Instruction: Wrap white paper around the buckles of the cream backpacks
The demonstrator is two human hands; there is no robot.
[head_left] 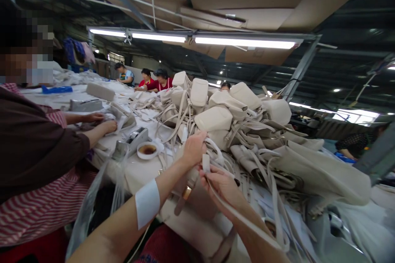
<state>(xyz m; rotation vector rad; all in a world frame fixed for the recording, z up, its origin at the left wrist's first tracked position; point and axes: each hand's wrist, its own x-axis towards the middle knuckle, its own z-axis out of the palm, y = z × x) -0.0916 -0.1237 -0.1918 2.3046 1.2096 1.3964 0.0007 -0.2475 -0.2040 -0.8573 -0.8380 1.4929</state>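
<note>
At the near edge of the table, the left hand is closed tight around a cream strap. The right hand pinches the same strap just below it. The strap runs down along the right arm. A big pile of bags sits right behind the hands. I think it goes best if the strap stays flat, not twisted, and the pull is gentle.
</note>
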